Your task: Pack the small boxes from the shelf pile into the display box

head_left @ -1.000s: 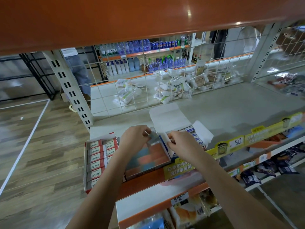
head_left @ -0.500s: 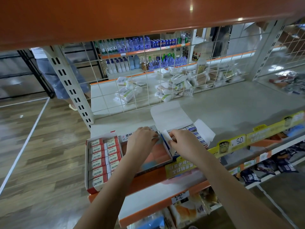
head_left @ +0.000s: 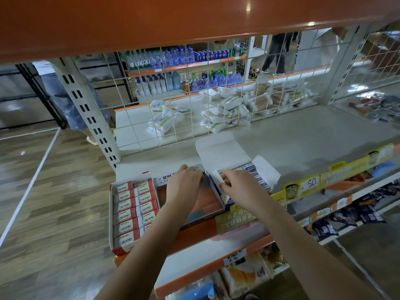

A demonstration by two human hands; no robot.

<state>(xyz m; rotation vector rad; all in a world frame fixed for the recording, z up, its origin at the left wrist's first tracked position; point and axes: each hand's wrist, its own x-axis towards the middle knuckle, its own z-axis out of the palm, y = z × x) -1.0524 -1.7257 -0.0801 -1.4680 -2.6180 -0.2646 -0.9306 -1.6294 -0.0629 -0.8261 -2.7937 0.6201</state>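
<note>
- Display box [head_left: 263, 177], white with its lid flap standing open at the back, sits on the grey shelf [head_left: 313, 139] near the front edge, with small blue-and-white boxes [head_left: 257, 176] lined up inside it
- Right hand [head_left: 239, 184] has its thumb and curled fingers pinching the white side flap [head_left: 216, 179] at the left end of that box
- Left hand [head_left: 186, 184] lies just beside it, fingers bent down over the back rim of a shallow middle tray [head_left: 207, 204] holding orange and blue-grey blocks; whether they clamp the rim or only rest on it I cannot tell
- The two hands are near each other, almost knuckle to knuckle
- A red-and-white carton [head_left: 132, 211] of 2B packs sits to the left of the middle tray, touching it
- Yellow price strips [head_left: 309, 184] run along the shelf front
- Beyond the wire grid [head_left: 194, 109], white packets and bottles fill another shelf
</note>
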